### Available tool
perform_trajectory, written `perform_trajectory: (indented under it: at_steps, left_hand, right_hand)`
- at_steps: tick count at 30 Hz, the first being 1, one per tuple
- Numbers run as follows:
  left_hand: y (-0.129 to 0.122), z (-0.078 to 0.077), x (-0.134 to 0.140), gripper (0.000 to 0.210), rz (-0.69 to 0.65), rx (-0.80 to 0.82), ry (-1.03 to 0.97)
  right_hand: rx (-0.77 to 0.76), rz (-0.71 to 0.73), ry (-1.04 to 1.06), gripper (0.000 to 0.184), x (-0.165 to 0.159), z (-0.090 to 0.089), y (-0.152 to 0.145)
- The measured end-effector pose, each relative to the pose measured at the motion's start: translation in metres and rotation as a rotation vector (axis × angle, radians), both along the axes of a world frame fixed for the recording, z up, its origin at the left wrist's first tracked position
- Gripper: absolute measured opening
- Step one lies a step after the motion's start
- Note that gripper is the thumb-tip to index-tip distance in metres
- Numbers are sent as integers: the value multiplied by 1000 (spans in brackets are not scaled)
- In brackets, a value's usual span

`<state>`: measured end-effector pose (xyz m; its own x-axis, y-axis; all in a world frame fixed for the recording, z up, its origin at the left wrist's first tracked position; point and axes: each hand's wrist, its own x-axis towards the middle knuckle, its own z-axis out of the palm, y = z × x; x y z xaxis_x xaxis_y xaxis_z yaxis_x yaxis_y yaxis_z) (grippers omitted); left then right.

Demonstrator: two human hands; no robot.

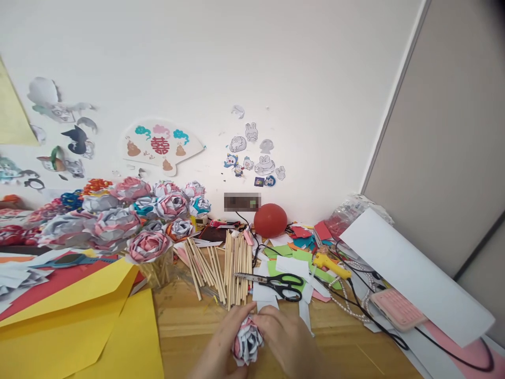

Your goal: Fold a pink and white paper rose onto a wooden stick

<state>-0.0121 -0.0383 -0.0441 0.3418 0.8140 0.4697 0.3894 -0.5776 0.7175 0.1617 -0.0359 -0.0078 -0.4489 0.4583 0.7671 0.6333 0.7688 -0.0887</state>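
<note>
Low in the view, a white and pink paper flower (248, 343) sits between my two hands, its layered petals facing up. My left hand (221, 342) wraps round its left side, the fingers reaching over the far edge. From the right, my right hand (284, 337) presses its bent fingers against the petals. The underside of the flower is hidden. Just beyond my hands lie black-handled scissors (276, 283) on scraps of white and green paper (292, 266). Many thin wooden sticks (239, 258) are spread out to their left.
Finished paper flowers (149, 246) stand bunched at the left behind yellow paper sheets (130, 326). A red balloon (270, 220) rests by the wall. Rightward are a yellow glue gun (332, 265), cables, a pink phone-like device (397, 308) and a rolled white sheet (418, 276).
</note>
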Motion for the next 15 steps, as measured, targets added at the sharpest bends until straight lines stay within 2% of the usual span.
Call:
perform_trajectory:
  at_steps: [6,11,15]
  left_hand:
    - [-1,2,1,77,-5,5,6]
    - [-4,9,4,74,-7,9,-5]
    - [-3,6,3,80,1,-7,11]
  right_hand:
    - [-136,21,18,35,2,-2,-1]
    - [-146,9,34,32,3,-4,-2]
    - [-68,-7,29,31,2,-5,-2]
